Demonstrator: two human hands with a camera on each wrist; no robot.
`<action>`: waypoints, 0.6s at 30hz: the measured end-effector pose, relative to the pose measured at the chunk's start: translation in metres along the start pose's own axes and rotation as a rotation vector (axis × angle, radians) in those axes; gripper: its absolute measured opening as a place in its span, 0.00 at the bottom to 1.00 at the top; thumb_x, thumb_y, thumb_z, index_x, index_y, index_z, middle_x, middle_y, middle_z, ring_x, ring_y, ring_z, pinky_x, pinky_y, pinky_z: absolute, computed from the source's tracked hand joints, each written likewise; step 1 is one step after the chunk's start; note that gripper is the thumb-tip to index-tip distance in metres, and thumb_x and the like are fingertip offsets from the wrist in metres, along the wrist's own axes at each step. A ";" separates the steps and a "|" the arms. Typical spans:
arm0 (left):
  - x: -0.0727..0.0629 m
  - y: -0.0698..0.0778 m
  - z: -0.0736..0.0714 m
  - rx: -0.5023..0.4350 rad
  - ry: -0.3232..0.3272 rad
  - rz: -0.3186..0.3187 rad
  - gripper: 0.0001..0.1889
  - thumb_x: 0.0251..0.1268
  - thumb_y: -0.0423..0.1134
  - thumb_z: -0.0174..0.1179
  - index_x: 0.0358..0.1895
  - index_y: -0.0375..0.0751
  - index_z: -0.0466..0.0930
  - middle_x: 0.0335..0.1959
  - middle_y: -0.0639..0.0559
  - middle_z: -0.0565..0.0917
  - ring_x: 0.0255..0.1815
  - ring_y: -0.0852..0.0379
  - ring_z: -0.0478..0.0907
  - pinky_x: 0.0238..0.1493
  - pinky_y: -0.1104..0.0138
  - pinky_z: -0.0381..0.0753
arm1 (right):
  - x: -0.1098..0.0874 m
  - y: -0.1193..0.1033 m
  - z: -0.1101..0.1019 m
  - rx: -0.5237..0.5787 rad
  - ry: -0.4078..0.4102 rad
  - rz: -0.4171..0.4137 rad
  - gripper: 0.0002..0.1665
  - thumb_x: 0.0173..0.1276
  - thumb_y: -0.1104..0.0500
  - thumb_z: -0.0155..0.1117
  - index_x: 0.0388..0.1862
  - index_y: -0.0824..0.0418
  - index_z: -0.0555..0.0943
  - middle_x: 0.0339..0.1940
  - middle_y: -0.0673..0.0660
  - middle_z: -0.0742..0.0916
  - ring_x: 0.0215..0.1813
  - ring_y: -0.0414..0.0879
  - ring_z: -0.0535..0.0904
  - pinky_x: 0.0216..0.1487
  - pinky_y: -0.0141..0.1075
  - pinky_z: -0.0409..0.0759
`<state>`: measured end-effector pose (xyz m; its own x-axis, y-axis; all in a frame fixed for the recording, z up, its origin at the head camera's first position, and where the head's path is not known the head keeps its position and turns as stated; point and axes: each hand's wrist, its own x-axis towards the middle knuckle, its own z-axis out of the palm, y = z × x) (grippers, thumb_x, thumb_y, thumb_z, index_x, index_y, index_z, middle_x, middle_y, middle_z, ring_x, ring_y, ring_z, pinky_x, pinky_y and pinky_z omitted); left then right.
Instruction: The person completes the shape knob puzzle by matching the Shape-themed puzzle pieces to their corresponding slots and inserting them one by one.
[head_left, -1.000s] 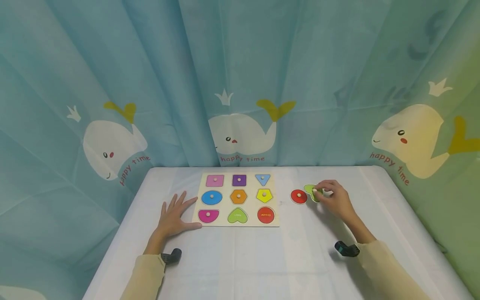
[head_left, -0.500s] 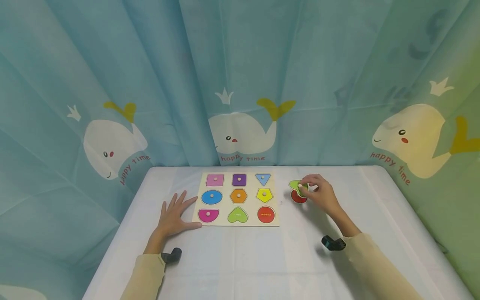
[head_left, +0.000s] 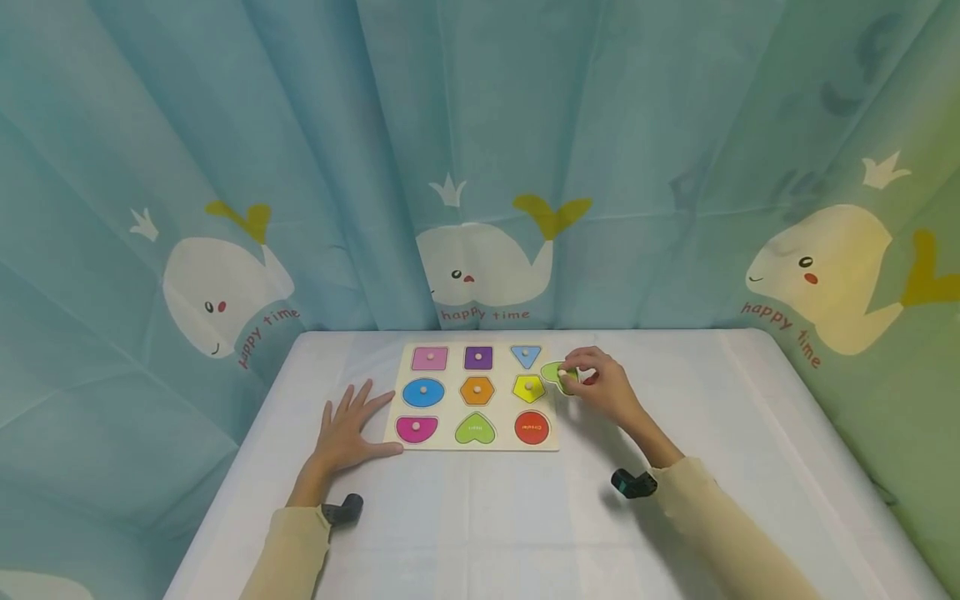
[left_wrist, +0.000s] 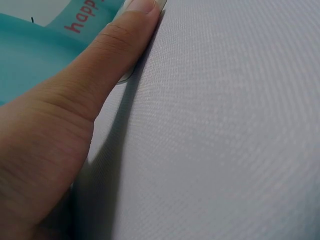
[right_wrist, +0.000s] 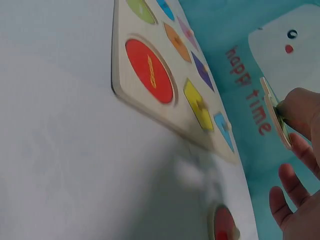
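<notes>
My right hand (head_left: 603, 387) pinches the small knob of a green heart puzzle piece (head_left: 553, 372), raised above the table at the right edge of the wooden shape board (head_left: 502, 372). In the right wrist view the heart piece (right_wrist: 276, 114) is seen edge-on between thumb and fingers. My left hand (head_left: 349, 435) lies with fingers spread, thumb and a fingertip at the board's left edge. The board's heart recess (head_left: 476, 428) and round recess (head_left: 532, 427) show their printed bottoms; the other shapes carry knobbed pieces. A red round piece (right_wrist: 225, 223) lies on the table under my right hand, mostly hidden in the head view.
A white cloth covers the table (head_left: 480, 525). Behind it and at the sides hangs a blue-green curtain (head_left: 637, 167) printed with whales. A dark wrist camera (head_left: 633, 483) is worn on the right wrist, another camera (head_left: 343, 510) on the left.
My right hand has carried the green heart piece left, from beyond the red round piece, across it, to the board's right edge. The left hand has stayed in place.
</notes>
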<state>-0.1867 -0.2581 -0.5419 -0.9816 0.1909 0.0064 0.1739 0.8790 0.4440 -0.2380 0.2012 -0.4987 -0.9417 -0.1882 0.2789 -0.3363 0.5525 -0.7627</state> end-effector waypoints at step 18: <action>0.000 0.001 -0.002 -0.004 -0.006 -0.005 0.53 0.45 0.66 0.75 0.77 0.51 0.68 0.83 0.35 0.53 0.82 0.27 0.40 0.73 0.27 0.30 | 0.004 -0.026 0.059 0.058 -0.135 0.020 0.08 0.64 0.60 0.75 0.42 0.55 0.91 0.55 0.54 0.86 0.60 0.54 0.78 0.53 0.48 0.82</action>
<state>-0.1870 -0.2582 -0.5399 -0.9819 0.1896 -0.0010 0.1691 0.8782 0.4475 -0.2334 0.1375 -0.5121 -0.9397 -0.2872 0.1855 -0.3140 0.5099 -0.8009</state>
